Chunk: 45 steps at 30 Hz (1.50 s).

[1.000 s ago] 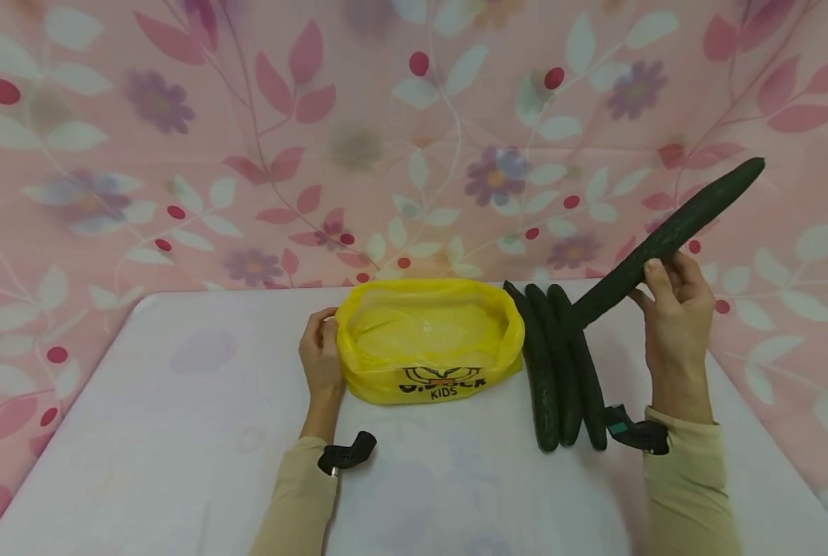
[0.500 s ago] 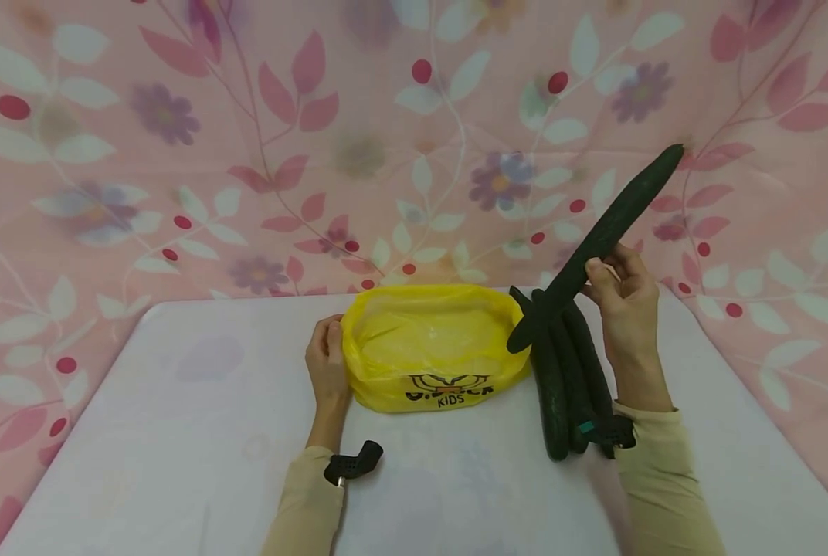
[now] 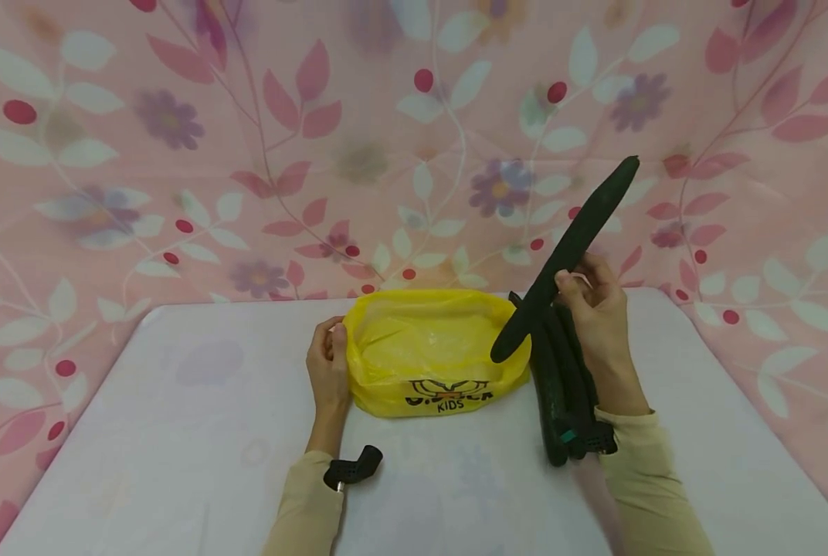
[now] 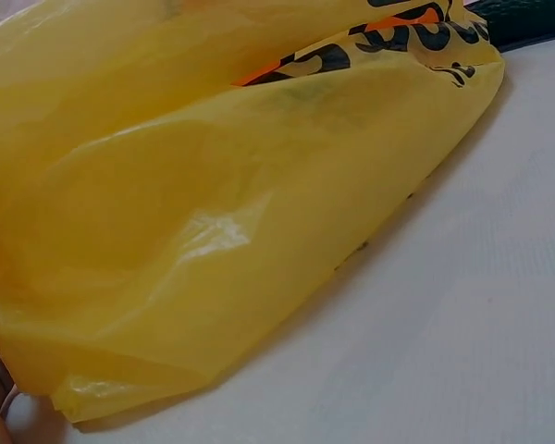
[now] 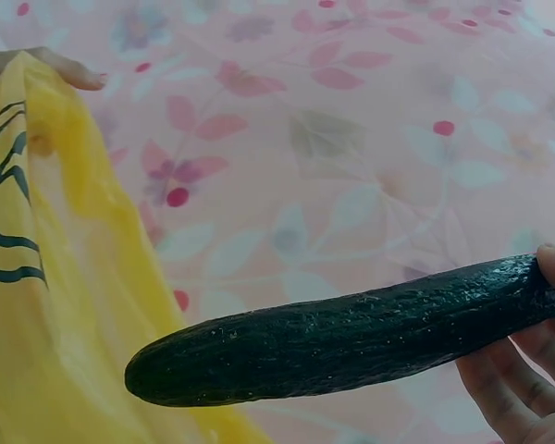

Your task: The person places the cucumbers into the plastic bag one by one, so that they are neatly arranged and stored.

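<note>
A yellow plastic bag (image 3: 386,395) with "KIDS" printed on its front stands on the table, its mouth spread wide. My left hand (image 3: 328,367) holds the bag's left rim; its fingers are partly hidden in the left wrist view. Between the thumb and fingers of my right hand (image 3: 603,328), a long dark green cucumber (image 3: 577,239) is gripped near its middle. It tilts, with its lower end in front of the bag's right rim in the head view. That rounded end of the cucumber (image 5: 287,356) points towards the bag (image 5: 83,277) in the right wrist view.
Several more cucumbers (image 3: 551,409) lie side by side against the bag's right side, partly covered by my right hand and wrist camera. A white cloth (image 3: 198,432) covers the table. Behind it hangs a pink floral backdrop (image 3: 372,154).
My right hand has carried the cucumber leftwards, from beyond the lying cucumbers to the bag's right rim, and the cucumber has become steeper. My left hand stays at the bag's left side.
</note>
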Available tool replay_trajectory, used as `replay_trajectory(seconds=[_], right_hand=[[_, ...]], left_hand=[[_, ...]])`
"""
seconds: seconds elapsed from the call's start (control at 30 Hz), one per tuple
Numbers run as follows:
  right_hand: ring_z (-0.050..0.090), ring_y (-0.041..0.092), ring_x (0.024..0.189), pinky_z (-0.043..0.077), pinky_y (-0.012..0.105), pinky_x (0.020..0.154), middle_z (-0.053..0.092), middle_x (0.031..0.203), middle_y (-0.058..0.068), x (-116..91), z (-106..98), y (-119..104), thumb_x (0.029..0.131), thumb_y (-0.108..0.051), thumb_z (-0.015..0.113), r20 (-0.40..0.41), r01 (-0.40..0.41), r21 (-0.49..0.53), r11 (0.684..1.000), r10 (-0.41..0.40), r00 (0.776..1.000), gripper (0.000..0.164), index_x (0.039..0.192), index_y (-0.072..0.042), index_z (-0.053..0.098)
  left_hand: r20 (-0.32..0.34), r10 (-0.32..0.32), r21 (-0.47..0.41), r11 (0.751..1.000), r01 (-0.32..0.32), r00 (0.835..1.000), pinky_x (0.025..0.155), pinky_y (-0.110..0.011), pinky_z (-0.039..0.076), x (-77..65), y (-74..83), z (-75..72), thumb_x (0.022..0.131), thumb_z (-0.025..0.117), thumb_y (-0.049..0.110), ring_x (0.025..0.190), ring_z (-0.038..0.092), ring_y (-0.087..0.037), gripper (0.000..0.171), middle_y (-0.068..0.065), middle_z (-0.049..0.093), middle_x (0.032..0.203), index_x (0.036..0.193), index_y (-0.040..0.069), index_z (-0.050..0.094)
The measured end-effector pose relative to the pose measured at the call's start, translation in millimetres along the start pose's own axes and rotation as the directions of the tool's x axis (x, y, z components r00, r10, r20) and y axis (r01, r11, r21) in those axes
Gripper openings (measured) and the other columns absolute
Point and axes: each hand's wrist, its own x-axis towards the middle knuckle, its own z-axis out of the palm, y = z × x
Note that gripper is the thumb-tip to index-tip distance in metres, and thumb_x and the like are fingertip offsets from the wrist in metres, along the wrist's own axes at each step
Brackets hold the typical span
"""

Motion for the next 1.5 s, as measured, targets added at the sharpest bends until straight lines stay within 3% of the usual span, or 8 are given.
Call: replay_trajectory(seconds=[0.17,0.47,0.77,1.1,1.27,1.37,1.5], right_hand=[[0.063,0.010,0.084,0.054,0.018,0.077,0.061,0.105,0.003,-1.5,4.6,4.4,0.091,0.000,0.057,0.037,-0.007,-0.070,0.998,0.009,0.999,0.038,0.128,-0.001,0.052],[0.062,0.012,0.087,0.053,0.018,0.080,0.058,0.113,0.002,-4.9,13.2,11.6,0.091,0.002,0.056,0.140,0.045,-0.150,0.988,-0.023,0.990,0.042,0.132,0.000,0.049],[0.063,0.009,0.094,0.051,0.016,0.085,0.059,0.113,-0.002,-9.1,22.5,17.2,0.091,-0.005,0.059,0.183,0.033,-0.334,0.942,0.031,0.983,0.045,0.135,-0.008,0.050],[0.061,0.013,0.098,0.052,0.017,0.082,0.058,0.122,0.016,-18.5,43.6,1.0,0.089,-0.003,0.062,0.253,0.022,-0.398,0.917,0.086,0.964,0.041,0.128,-0.002,0.053],[0.059,0.021,0.103,0.050,0.019,0.087,0.057,0.125,0.016,-21.5,50.9,-0.4,0.088,-0.004,0.063,0.280,0.021,-0.485,0.874,0.133,0.951,0.041,0.128,-0.001,0.053],[0.058,0.027,0.105,0.050,0.025,0.091,0.058,0.125,0.015,-22.9,53.9,-0.1,0.089,-0.006,0.064,0.288,0.014,-0.527,0.850,0.163,0.944,0.041,0.128,-0.002,0.053],[0.058,0.031,0.106,0.049,0.042,0.095,0.060,0.122,0.015,-24.8,58.1,0.1,0.089,-0.006,0.063,0.313,0.023,-0.552,0.833,0.182,0.932,0.041,0.129,-0.004,0.054]], left_hand=[[0.020,-0.016,-0.020,1.000,0.017,1.000,0.044,-0.017,0.032,0.4,-1.4,-0.7,0.096,0.053,0.024,0.047,0.036,-0.003,0.032,0.007,0.048,0.058,0.115,-0.002,0.061],[0.041,-0.031,-0.087,0.996,0.034,0.999,0.047,-0.015,0.037,2.0,-5.7,-2.3,0.095,0.056,0.019,0.049,0.042,-0.004,0.028,0.005,0.053,0.060,0.113,-0.002,0.061],[0.047,-0.051,-0.200,0.978,0.059,0.998,0.056,-0.013,0.043,4.7,-10.8,-3.8,0.093,0.057,0.009,0.058,0.048,-0.003,0.026,0.009,0.060,0.067,0.112,-0.008,0.060],[0.053,-0.075,-0.263,0.961,0.087,0.996,0.070,-0.013,0.051,8.4,-13.3,-2.0,0.092,0.059,0.006,0.074,0.061,-0.003,0.024,0.009,0.068,0.083,0.106,-0.013,0.061],[0.038,-0.079,-0.248,0.965,0.086,0.996,0.070,-0.012,0.051,8.9,-13.4,-2.0,0.092,0.059,0.006,0.074,0.061,-0.002,0.023,0.009,0.067,0.084,0.103,-0.013,0.062],[0.026,-0.073,-0.258,0.963,0.077,0.997,0.069,-0.012,0.051,8.9,-13.2,-2.3,0.091,0.059,0.005,0.074,0.062,-0.002,0.022,0.006,0.068,0.086,0.103,-0.013,0.062],[0.016,-0.066,-0.274,0.959,0.067,0.998,0.069,-0.013,0.051,10.1,-14.3,-2.8,0.091,0.059,0.004,0.074,0.062,-0.003,0.022,0.004,0.068,0.087,0.103,-0.014,0.062]])
